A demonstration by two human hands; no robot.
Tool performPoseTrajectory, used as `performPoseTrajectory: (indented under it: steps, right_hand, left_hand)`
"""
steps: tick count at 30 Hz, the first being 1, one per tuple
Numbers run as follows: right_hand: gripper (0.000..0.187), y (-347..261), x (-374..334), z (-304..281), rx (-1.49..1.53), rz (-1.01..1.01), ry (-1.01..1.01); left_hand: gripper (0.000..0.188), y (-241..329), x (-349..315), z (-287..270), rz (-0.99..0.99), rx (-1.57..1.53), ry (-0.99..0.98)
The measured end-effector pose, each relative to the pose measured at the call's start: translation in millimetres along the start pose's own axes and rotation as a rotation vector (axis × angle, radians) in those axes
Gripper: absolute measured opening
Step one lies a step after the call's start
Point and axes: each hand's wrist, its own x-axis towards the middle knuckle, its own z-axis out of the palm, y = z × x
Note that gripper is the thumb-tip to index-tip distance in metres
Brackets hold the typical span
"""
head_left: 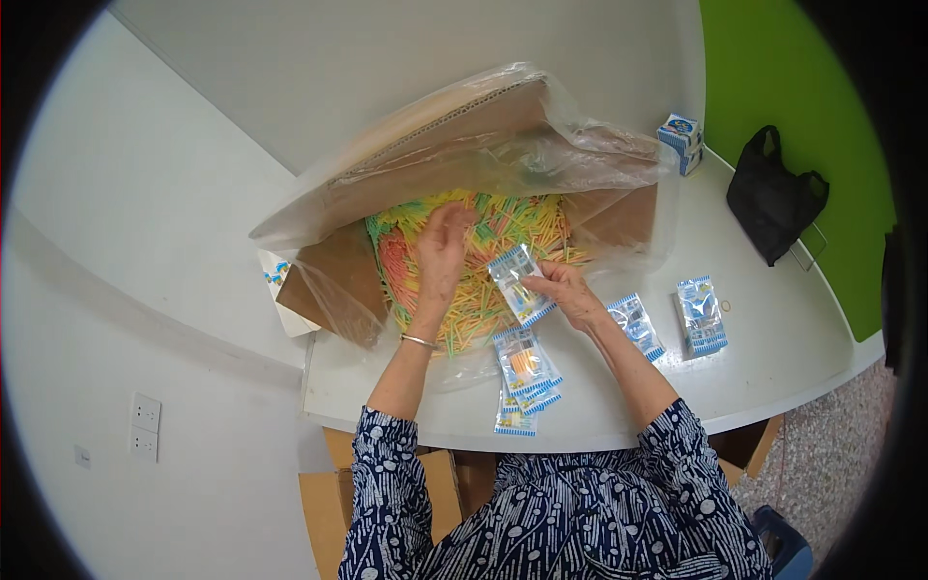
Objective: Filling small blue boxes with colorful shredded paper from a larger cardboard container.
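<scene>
My right hand (565,290) pinches a small clear packet with blue striped ends (520,282) at the near right of an open carton. Over the carton's heap of thin yellow, green, orange and pink sticks (493,324) is my left hand (446,256), wearing a bracelet at the wrist. Its fingers are smeared by motion, so whether they hold any sticks cannot be made out. Just below the held packet, several similar packets (523,362) lie overlapping on the white table. One of these shows orange sticks through its clear front.
The cardboard carton (619,208), lined with clear plastic, stands against the partition. More packets (633,324) lie near my right forearm, with a packet stack (700,314) farther right. Small blue-and-white boxes (681,143) and a black bag (773,198) are at the right.
</scene>
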Motion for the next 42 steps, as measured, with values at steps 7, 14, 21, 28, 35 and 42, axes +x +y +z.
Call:
performPoseTrajectory:
  steps: [7, 14, 21, 28, 35, 42]
  right_hand:
    - [0.020, -8, -6, -1, -0.046, 0.016, -0.018]
    - [0.027, -1, -14, -7, -0.076, 0.060, -0.117]
    - [0.022, -1, -22, -8, -0.235, 0.131, -0.196]
    - [0.025, -12, -43, -5, -0.277, 0.177, -0.206]
    - [0.044, -32, -96, -5, -0.602, 0.044, -0.184]
    - [0.025, -4, -133, -67, -1.549, -0.423, 0.679]
  left_hand:
    - [0.036, -16, -20, 8, -0.147, 0.332, -0.319]
    - [0.032, -4, -32, 21, -0.226, 0.002, -0.464]
    - [0.024, 0, -35, 22, -0.286, 0.089, -0.631]
    - [0.023, -2, -46, 23, -0.262, 0.038, -0.686]
    - [0.024, -14, -74, 1, -0.392, -0.037, -0.840]
    - [0.028, -37, -48, -3, 0.176, 0.565, -0.578]
